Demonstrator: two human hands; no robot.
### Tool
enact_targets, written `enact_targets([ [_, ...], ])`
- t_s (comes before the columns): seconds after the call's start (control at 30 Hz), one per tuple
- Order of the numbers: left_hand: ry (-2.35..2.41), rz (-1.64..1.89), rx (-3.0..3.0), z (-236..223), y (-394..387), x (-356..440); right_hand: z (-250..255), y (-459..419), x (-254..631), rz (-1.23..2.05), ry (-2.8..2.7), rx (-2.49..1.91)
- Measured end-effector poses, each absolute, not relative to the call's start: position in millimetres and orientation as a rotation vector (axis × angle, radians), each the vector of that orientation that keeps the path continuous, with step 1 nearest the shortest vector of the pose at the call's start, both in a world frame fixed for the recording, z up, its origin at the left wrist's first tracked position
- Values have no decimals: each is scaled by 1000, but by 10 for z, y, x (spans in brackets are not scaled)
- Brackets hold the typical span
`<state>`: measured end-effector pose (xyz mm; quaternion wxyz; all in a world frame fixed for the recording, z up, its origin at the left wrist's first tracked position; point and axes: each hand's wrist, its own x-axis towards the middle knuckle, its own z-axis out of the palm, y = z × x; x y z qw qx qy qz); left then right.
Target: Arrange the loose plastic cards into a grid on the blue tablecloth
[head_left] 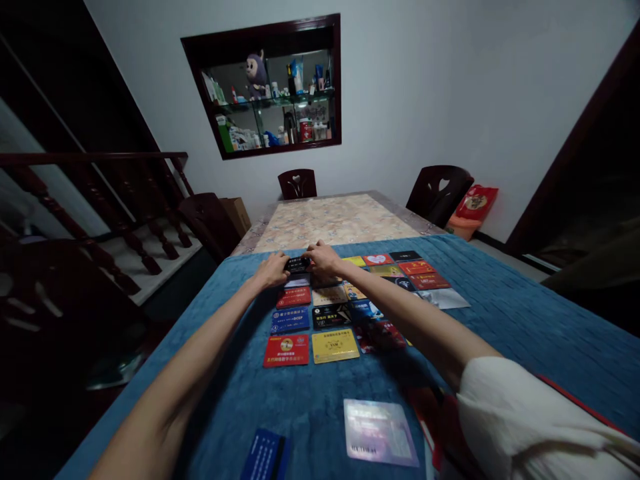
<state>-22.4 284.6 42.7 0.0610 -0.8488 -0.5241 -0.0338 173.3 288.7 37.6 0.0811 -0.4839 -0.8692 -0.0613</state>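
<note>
Both my hands reach to the far left corner of a grid of plastic cards laid on a blue cloth [310,413]. Between them is a black card [298,265] with pale lettering. My left hand [273,269] pinches its left edge, and the fingers of my right hand [323,259] close on its right edge. Just below sits a silvery card [298,280], then a red card [293,297] and a blue card [291,320]. Nearer me lie a red card with a round emblem [287,350] and a yellow card [335,345]. My right forearm hides some cards.
Close to me lie a shiny translucent card [380,432], a blue card with white print [266,456] and a red item [430,417] partly under my arm. A patterned tabletop [335,217] extends beyond the cloth. Dark chairs [440,193] surround the table; a railing [95,159] runs left.
</note>
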Motion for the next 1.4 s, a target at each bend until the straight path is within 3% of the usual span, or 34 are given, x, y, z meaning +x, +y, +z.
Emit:
enact_targets([
  [0.67,-1695,-66,-2643,224,3318,-266,242,3141,1595,-35,-2616,-1624],
  [1.4,-1750,-115,-2620,244,3254,-253,373,2965,1630,-85,-2639,-1601],
])
